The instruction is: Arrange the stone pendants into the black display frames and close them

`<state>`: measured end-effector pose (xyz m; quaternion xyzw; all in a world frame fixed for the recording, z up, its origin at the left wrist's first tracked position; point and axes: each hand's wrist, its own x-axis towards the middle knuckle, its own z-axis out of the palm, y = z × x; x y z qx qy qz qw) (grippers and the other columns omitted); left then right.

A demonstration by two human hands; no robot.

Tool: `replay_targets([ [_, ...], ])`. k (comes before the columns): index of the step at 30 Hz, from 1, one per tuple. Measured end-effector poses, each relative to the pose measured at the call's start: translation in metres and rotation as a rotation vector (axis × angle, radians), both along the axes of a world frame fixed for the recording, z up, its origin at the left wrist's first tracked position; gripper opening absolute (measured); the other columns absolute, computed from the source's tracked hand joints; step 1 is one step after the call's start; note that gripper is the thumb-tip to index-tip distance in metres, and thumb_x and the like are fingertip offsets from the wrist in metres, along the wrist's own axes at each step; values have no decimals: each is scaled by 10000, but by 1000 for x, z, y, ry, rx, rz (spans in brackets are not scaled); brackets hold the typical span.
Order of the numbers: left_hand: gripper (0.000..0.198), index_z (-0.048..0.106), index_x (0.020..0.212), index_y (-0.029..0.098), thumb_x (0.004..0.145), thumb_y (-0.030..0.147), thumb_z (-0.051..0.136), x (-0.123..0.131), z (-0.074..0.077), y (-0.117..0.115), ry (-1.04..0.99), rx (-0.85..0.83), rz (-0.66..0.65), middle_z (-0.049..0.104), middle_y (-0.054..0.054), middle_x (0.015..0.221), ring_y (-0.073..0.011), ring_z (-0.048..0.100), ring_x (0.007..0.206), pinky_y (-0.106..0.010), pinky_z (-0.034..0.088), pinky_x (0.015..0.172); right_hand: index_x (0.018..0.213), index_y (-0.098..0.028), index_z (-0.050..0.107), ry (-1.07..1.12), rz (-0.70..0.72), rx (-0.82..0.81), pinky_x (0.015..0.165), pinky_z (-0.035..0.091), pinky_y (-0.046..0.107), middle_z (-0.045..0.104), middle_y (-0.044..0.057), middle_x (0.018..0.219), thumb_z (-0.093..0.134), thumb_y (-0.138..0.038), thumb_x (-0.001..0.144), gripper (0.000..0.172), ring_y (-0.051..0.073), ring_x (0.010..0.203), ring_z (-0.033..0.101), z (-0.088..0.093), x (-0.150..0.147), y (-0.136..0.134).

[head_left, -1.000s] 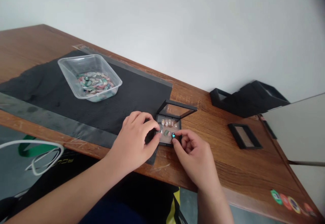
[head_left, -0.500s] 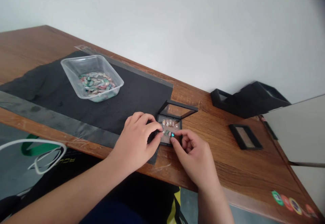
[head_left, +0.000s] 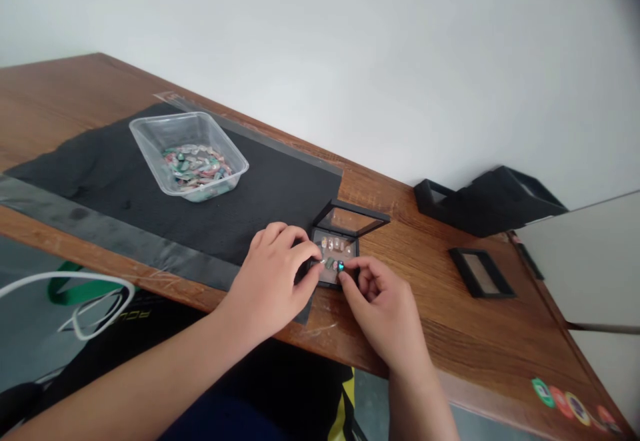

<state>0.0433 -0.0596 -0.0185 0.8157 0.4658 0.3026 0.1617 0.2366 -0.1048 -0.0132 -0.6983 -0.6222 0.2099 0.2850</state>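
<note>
The small black case (head_left: pixel 340 249) lies open on the counter (head_left: pixel 440 308) at the black mat's (head_left: pixel 250 201) corner. I see the right hand (head_left: pixel 387 314) pinching a blue stone (head_left: pixel 341 266) inside it, the left hand's (head_left: pixel 273 281) fingers gripping its left side.

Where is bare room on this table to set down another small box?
Free: the black mat between clear tub and open box; the wood between that box and flat frame. Crowded: left hand and right hand at the box.
</note>
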Motion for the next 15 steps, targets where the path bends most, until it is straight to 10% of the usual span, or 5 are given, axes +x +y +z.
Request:
replay_targets([
  [15,99,661,968,238,871,219,653,-15,22,-8,-279,38,-24,657,-49,1048,-249,573,1044,-440,453,953,933,-221,699,-2,7,-11,532,322,242,440,-69,588,617,-341,902,149,117,538,438,0,-1,0],
])
